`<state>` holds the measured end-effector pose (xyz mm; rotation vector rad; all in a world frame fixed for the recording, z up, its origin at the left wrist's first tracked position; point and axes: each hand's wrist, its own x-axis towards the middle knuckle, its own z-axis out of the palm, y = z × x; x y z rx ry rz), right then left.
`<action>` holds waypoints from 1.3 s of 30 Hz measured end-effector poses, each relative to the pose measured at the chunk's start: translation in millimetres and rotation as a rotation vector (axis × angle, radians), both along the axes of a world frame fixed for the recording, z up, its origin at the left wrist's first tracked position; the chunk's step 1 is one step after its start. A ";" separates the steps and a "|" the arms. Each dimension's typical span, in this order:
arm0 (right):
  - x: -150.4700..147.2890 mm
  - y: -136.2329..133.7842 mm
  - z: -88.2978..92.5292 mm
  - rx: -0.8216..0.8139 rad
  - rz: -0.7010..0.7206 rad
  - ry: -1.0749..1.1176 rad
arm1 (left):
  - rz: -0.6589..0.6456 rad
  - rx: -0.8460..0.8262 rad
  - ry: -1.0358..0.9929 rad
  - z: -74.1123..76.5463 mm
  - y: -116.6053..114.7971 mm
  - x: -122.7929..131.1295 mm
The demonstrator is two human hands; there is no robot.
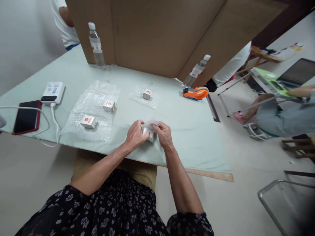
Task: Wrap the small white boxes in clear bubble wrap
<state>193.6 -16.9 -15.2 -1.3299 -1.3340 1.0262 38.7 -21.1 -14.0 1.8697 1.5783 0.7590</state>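
Observation:
Between my hands, near the table's front edge, is a small bundle of bubble wrap point(148, 129); what is inside it cannot be made out. My left hand point(136, 134) is closed on its left side, the thumb pressed against the plastic. On the right, my right hand point(163, 133) pinches an upper flap of the wrap. Beyond my hands a small box point(147, 94) rests on a flat piece of bubble wrap point(155, 103). To the left, two more small white boxes with red print, one nearer point(89, 121) and one farther point(109, 106), lie on larger bubble wrap sheets point(76, 113).
An orange tape dispenser point(197, 93) lies at the right. Two water bottles, one left point(96, 46) and one right point(197, 70), stand before a tall cardboard panel point(152, 36). At far left are a phone point(27, 116), a white power bank point(53, 92) and a cable. Other people sit nearby.

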 end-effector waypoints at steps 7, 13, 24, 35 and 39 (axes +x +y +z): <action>2.3 -25.9 -5.5 0.167 0.058 -0.116 | -0.266 0.090 -0.041 -4.7 16.9 -10.9; 11.2 -43.4 -12.7 0.230 0.178 -0.302 | -0.303 0.072 -0.125 -6.6 16.8 -15.0; 6.4 -25.2 -18.9 0.218 0.040 -0.203 | -0.530 -0.027 -0.240 -8.2 27.0 -41.7; -4.2 -33.3 -1.2 -0.194 0.066 -0.049 | -0.365 -0.528 -0.757 -10.9 2.8 -44.1; -5.4 -24.3 -0.2 -0.194 0.043 0.063 | -0.332 -0.561 -0.773 -9.8 -1.5 -43.5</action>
